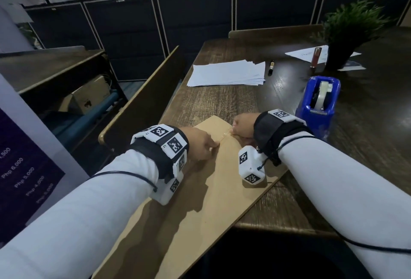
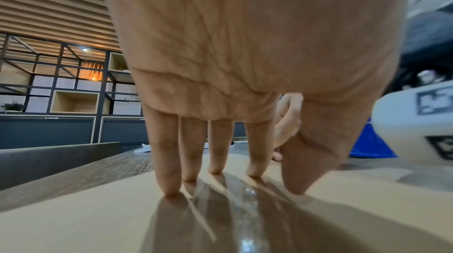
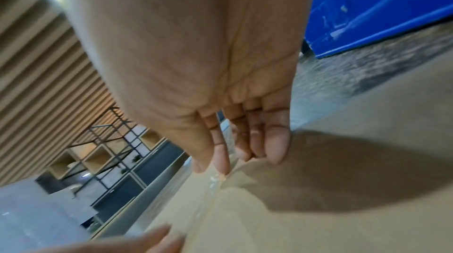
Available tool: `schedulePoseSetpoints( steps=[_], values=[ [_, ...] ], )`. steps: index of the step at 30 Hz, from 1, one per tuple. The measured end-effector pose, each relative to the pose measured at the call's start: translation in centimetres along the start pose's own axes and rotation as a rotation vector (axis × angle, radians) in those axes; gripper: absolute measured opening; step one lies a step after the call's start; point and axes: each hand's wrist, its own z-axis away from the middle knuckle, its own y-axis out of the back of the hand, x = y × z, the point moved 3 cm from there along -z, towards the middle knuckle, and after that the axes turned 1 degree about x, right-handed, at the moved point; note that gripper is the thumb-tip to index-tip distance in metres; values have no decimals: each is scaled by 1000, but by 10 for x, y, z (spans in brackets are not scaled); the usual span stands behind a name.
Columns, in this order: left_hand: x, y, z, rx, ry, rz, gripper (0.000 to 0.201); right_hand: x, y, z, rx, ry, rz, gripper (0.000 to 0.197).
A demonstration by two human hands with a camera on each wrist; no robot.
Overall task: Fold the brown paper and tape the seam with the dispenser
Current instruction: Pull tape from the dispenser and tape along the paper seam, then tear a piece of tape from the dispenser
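Note:
The folded brown paper [image 1: 200, 200] lies flat on the dark wooden table [image 1: 222, 100], with its near end hanging past the front edge. A short strip of clear tape [image 1: 224, 136] runs along the seam near the far end. My left hand [image 1: 206, 145] presses straight fingertips on the paper and the near part of the tape [image 2: 247, 193]. My right hand [image 1: 241, 126] touches the far end of the tape [image 3: 210, 189] with thumb and index tips, fingers straight [image 3: 245, 131]. The blue tape dispenser [image 1: 318, 102] stands just right of my right wrist.
A stack of white sheets [image 1: 229, 74] lies beyond the paper, with a dark pen [image 1: 271, 68] beside it. A potted plant [image 1: 347, 33], a red tube [image 1: 315, 57] and more sheets sit at the back right. A chair back [image 1: 142, 98] stands along the table's left edge.

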Motion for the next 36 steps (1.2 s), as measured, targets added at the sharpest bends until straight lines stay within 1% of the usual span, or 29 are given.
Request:
schedulePoseSetpoints(
  steps=[2, 4, 8, 10, 12, 14, 15, 18, 19, 20, 22, 23, 25, 27, 28, 30, 33, 35, 36],
  values=[
    [2, -2, 3, -21, 4, 0, 49, -6, 3, 20, 42, 41, -32, 34],
    [2, -6, 2, -31, 20, 15, 56, -11, 2, 35, 76, 75, -21, 39],
    [2, -8, -9, 7, 65, 30, 66, -17, -6, 60, 71, 103, 64, 42],
    [1, -9, -21, 10, 120, 20, 69, -13, -8, 71, 64, 85, 93, 42],
    [0, -8, -35, 7, 192, 25, 70, -4, -6, 80, 95, 66, 82, 41],
    [0, -5, -48, 10, 241, 13, 65, 8, 3, 89, 196, 54, 62, 42],
    [2, -2, -54, 4, 259, 4, 60, 17, 10, 93, 288, 50, 66, 42],
    [8, 7, -69, -16, 280, -23, 47, 46, 29, 100, 623, 19, 75, 42],
    [10, 11, -74, -15, 274, -41, 45, 57, 33, 102, 685, -24, 52, 44],
    [13, 17, -78, -15, 275, -48, 43, 70, 35, 102, 707, -84, 14, 47],
    [26, 36, -87, 37, 267, 18, 45, 95, 32, 101, 672, -209, -93, 60],
    [37, 49, -88, 85, 234, 85, 48, 106, 29, 100, 638, -259, -169, 67],
    [68, 79, -83, 198, 118, 261, 54, 124, 22, 99, 572, -312, -367, 81],
    [100, 102, -76, 306, 0, 459, 52, 135, 17, 100, 522, -346, -560, 94],
    [115, 110, -71, 338, -39, 551, 51, 140, 15, 99, 501, -351, -653, 98],
    [143, 115, -67, 338, -77, 680, 50, 150, 9, 93, 439, -351, -813, 99],
    [173, 109, -67, 305, -127, 777, 54, 149, 0, 89, 370, -320, -995, 96],
    [177, 102, -71, 323, -104, 847, 57, 145, -7, 83, 330, -287, -1022, 90],
    [175, 98, -73, 334, -81, 883, 60, 144, -10, 80, 321, -266, -1000, 88]
  ],
)
